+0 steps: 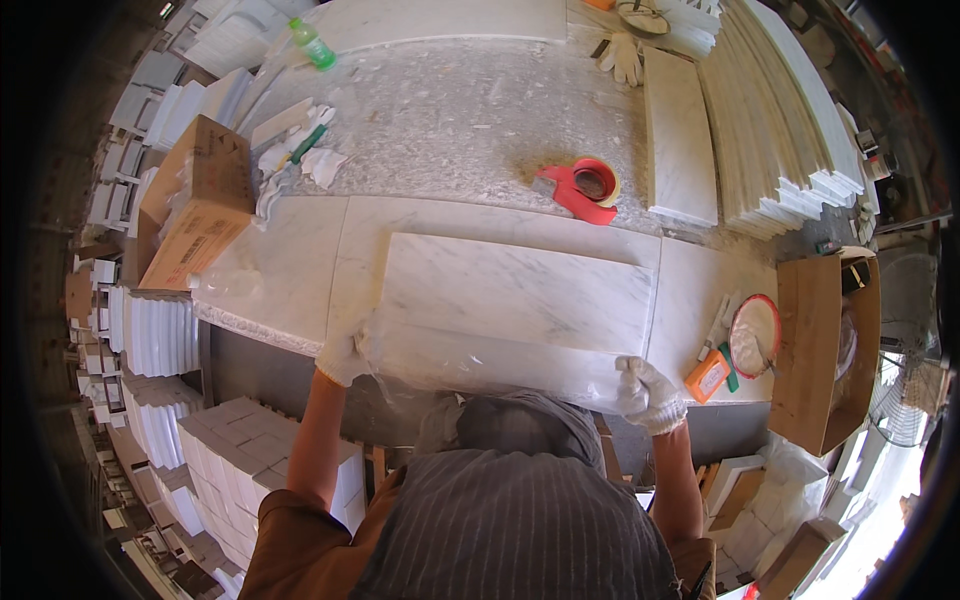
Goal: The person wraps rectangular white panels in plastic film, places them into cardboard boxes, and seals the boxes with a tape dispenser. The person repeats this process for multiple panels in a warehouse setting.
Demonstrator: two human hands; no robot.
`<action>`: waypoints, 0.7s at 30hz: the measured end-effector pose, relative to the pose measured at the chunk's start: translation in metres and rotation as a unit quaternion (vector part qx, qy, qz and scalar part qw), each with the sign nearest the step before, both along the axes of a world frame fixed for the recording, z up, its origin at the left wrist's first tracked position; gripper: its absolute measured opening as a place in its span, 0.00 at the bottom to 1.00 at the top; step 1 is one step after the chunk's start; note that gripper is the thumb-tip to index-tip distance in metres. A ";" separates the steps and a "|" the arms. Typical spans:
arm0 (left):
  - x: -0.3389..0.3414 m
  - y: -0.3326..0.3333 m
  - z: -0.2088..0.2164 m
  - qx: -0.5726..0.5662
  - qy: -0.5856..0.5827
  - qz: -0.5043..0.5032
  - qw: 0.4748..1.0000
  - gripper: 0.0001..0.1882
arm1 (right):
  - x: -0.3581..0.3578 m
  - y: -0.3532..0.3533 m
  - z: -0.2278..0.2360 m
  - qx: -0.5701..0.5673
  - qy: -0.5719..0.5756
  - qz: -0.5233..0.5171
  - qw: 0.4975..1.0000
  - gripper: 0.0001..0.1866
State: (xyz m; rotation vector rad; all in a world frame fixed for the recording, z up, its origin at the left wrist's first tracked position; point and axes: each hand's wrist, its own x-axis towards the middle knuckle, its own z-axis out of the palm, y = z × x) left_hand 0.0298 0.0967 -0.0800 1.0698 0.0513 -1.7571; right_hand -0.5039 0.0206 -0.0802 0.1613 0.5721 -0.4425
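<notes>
A white marble slab with grey veins (520, 290) lies flat in front of me on larger marble pieces. Clear plastic film (480, 370) stretches along its near edge, hanging over the front of the bench. At the film's left end, my left hand (343, 357), in a white knit glove, is closed on it. My right hand (652, 393), gloved the same way, pinches the film near the slab's near right corner. Beyond the slab sits a red tape dispenser (588, 190) with a roll of tape.
Cardboard boxes stand at left (205, 200) and right (815, 350). Near my right hand are an orange pack (708, 376) and a red-rimmed bowl (755, 335). Stacked slabs (775, 120) fill the far right. A green bottle (312, 44), rags (295, 160) and a loose glove (624, 60) lie farther off.
</notes>
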 end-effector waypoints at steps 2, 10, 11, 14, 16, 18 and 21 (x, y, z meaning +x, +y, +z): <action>0.032 -0.017 -0.025 -0.113 0.168 -0.029 0.979 0.16 | 0.026 -0.034 0.001 -0.028 0.068 -0.113 0.991 0.18; -0.009 -0.120 -0.004 -0.165 -0.303 0.245 0.906 0.17 | 0.033 -0.107 -0.064 -0.195 0.278 -0.406 0.849 0.22; -0.028 -0.113 0.010 -0.167 -0.413 0.218 0.868 0.18 | 0.039 -0.099 -0.047 -0.280 0.404 -0.346 0.799 0.22; -0.087 -0.067 0.017 -0.254 -0.700 -0.069 0.664 0.18 | 0.078 -0.057 -0.009 -0.505 0.635 -0.089 0.577 0.23; -0.131 -0.068 0.034 -0.387 -0.751 -0.277 0.457 0.19 | 0.102 -0.038 -0.005 -0.682 0.610 0.104 0.390 0.24; -0.126 -0.079 0.020 -0.398 -0.781 -0.294 0.382 0.21 | 0.103 -0.034 -0.011 -0.749 0.578 0.198 0.258 0.26; -0.098 -0.099 0.024 -0.314 -0.834 -0.289 0.349 0.23 | 0.065 -0.051 -0.017 -0.686 0.665 0.193 0.225 0.25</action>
